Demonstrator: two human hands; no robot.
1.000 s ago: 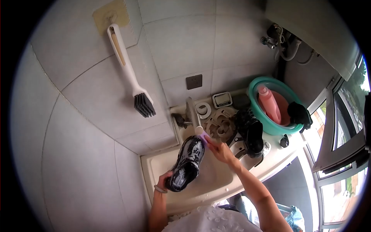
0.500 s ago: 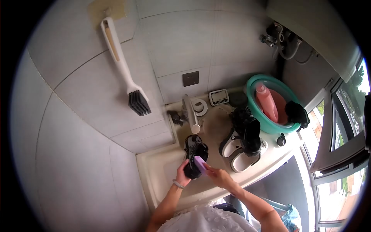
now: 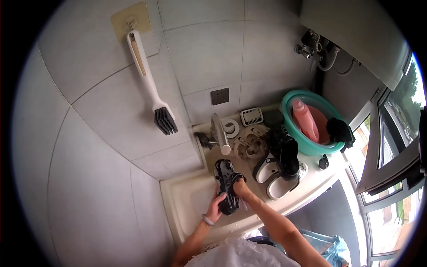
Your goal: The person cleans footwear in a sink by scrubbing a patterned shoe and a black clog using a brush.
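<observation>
Over the sink basin (image 3: 178, 200), my left hand (image 3: 216, 205) grips a black clog (image 3: 227, 189) with white suds on it. My thumb presses on its side, and the clog is tilted. At the clog's right side is my right hand (image 3: 242, 188), its fingers curled and mostly hidden at the shoe's opening. Only a thin lilac edge of the purple brush shows below this hand; its bristles are hidden. Just above the clog hangs the faucet (image 3: 219, 133).
Right of the hands stand white clogs (image 3: 281, 187) and black shoes (image 3: 284, 151). Beige sandals (image 3: 251, 144) lie behind the faucet. A teal basin (image 3: 288, 107) holds a pink bottle (image 3: 306, 120). A long-handled brush (image 3: 149, 84) hangs on the wall.
The clog has turned so more of its sudsy side shows. My right hand has moved in against it, and the purple brush is now almost hidden. The view has shifted slightly.
</observation>
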